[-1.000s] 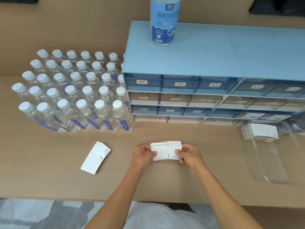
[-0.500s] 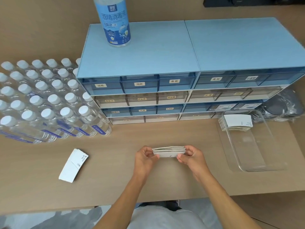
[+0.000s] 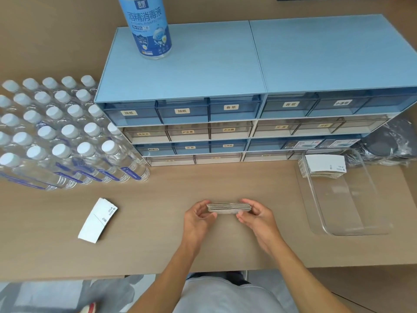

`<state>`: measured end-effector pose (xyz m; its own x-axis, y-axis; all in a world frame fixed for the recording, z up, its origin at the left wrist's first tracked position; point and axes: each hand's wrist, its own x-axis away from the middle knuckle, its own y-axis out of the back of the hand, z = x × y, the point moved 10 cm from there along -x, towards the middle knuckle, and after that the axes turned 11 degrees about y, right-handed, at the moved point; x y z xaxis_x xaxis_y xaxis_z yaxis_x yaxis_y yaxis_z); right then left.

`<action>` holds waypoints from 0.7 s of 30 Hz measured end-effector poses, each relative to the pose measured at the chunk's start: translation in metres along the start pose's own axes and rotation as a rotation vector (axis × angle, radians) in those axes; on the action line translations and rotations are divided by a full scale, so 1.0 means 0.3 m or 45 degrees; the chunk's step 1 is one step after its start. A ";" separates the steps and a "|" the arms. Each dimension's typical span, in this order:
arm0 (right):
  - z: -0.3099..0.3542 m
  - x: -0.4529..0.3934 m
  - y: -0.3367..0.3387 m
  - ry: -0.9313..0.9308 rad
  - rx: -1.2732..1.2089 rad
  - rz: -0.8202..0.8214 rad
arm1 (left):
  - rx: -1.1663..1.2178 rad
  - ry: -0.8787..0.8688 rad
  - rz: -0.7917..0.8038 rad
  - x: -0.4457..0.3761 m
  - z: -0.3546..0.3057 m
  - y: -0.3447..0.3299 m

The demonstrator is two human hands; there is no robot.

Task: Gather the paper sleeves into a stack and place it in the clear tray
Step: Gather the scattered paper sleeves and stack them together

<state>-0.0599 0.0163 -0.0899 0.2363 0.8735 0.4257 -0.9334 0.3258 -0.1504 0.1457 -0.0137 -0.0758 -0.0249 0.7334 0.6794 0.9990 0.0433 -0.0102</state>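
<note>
Left hand (image 3: 198, 219) and right hand (image 3: 257, 216) gripped ends of sleeve stack (image 3: 229, 208), held edge-on just above counter (image 3: 158, 222), in front of blue drawer unit (image 3: 225, 86). Clear tray (image 3: 352, 231) lay right of stack, second sleeve pile (image 3: 325, 166) at tray's far end. Loose sleeves (image 3: 97, 220) lay flat well left of stack. Water bottles (image 3: 63, 136) stood left of drawer unit; disinfectant bottle (image 3: 149, 28) stood on its top.

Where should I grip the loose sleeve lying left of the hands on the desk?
Probably pinch the loose paper sleeve across its two long edges, coming down from above with the left hand, which is nearer. It lies flat on the desk, tilted, so its thin edge gives little hold; sliding it first may help.
</note>
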 end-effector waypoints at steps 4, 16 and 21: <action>-0.008 -0.002 -0.022 -0.006 -0.115 -0.062 | 0.130 -0.017 0.071 0.027 -0.008 -0.037; -0.063 0.002 -0.032 0.052 -0.120 -0.259 | 0.425 0.060 -0.234 0.037 0.046 -0.065; -0.068 0.022 -0.034 0.067 -0.137 -0.290 | 0.415 0.007 -0.339 0.054 0.059 -0.062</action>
<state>-0.0435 0.0260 -0.1038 0.4534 0.7900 0.4127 -0.8211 0.5503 -0.1514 0.1260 0.0095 -0.0775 -0.2795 0.6640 0.6935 0.8937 0.4440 -0.0649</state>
